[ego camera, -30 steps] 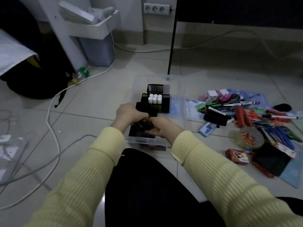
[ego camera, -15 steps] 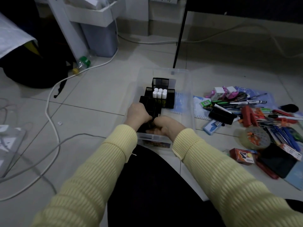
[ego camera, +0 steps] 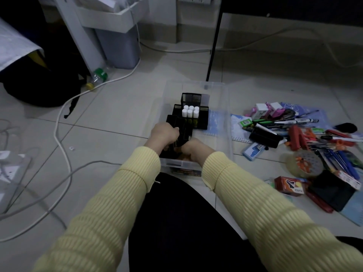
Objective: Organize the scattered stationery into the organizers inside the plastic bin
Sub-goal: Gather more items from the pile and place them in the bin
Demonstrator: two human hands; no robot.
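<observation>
A clear plastic bin lies on the tiled floor in front of me. Inside it stands a black mesh organizer with several white-capped tubes upright in one compartment. My left hand and my right hand are both at the bin's near end, fingers curled round a dark bundle of small items in a black tray section. What exactly the bundle is stays hidden by my fingers. Scattered stationery lies on the floor to the right of the bin.
The pile on the right includes pens, a black case, a tape roll, a red box and notebooks. White cables cross the floor at left. A grey bin, a black stand leg and a bottle stand behind.
Both hands have stayed together at the bin's near end on the dark bundle, shifting slightly. The view has tilted down and a little closer.
</observation>
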